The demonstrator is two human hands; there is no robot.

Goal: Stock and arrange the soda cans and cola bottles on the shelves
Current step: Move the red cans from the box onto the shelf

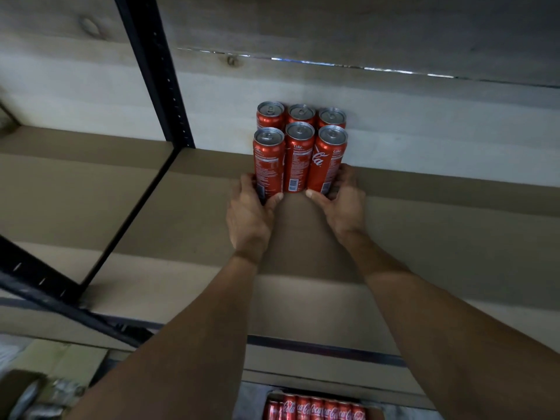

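The location is a shop stockroom or storage bay. Indicators: a black steel rack upright (157, 71) with punched adjustment holes, a bare shelf board (181, 237), six identical cola cans (300, 147) blocked against a plank wall (363, 31), and an open tray of further cans (315, 409) below.

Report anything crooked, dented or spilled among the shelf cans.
Nothing is dented, tipped or spilled: the six cans stand upright in two tight rows. Only oddity: front labels face different ways, the middle can showing its barcode.
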